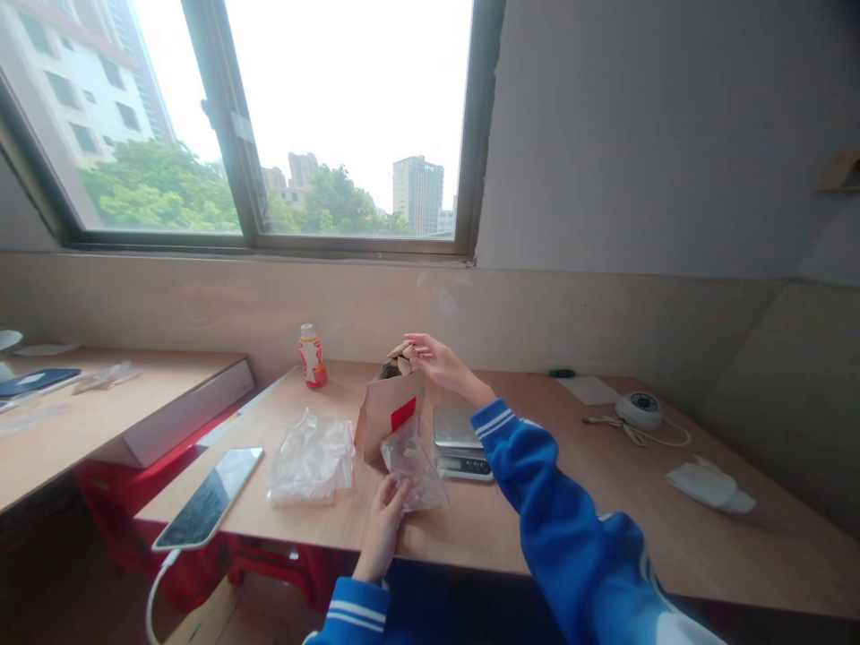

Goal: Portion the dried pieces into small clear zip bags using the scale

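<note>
A brown paper bag [386, 408] with a red patch stands upright on the table, its mouth open and dark inside. My right hand [436, 361] is at the top of the bag, its fingers closed on the crumpled tan rim. Lower down, my left hand [386, 509] pinches the edge of a small clear zip bag [420, 475], which leans against the front of the paper bag. What the zip bag contains, if anything, cannot be made out. Just to the right lies a flat digital scale [460, 428], partly behind my right sleeve.
Left of the paper bag lie more clear zip bags [310, 461] and a phone [211, 497] on a white cable. A small bottle [312, 356] stands at the back. Toward the right are a white round camera [638, 410] and a crumpled white cloth-like item [710, 486].
</note>
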The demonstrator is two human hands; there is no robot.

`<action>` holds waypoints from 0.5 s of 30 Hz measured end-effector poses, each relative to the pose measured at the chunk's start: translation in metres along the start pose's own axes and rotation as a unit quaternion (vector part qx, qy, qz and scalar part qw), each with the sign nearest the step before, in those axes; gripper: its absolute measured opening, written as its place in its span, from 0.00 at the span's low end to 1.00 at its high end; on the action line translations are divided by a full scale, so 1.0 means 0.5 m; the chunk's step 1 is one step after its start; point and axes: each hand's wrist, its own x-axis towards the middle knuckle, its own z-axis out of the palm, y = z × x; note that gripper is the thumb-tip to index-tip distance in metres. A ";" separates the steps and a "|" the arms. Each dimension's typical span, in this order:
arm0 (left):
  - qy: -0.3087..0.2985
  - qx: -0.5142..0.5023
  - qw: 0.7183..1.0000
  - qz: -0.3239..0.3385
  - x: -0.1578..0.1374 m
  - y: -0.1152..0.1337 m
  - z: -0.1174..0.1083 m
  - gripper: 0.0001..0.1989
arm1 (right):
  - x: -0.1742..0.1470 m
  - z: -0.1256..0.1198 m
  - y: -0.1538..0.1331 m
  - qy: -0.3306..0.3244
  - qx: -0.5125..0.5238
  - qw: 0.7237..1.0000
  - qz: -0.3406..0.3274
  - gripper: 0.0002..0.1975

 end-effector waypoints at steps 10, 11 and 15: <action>0.002 0.010 1.000 0.001 -0.001 0.003 0.002 0.18 | -0.014 0.012 0.002 -0.049 -0.028 0.998 -0.028 0.16; 0.002 0.013 1.000 0.003 -0.001 0.003 0.002 0.18 | -0.018 0.010 0.000 -0.056 -0.035 0.997 -0.028 0.16; -0.006 0.019 1.000 0.008 -0.003 0.005 0.003 0.17 | -0.028 0.007 -0.006 -0.069 -0.075 0.995 -0.002 0.23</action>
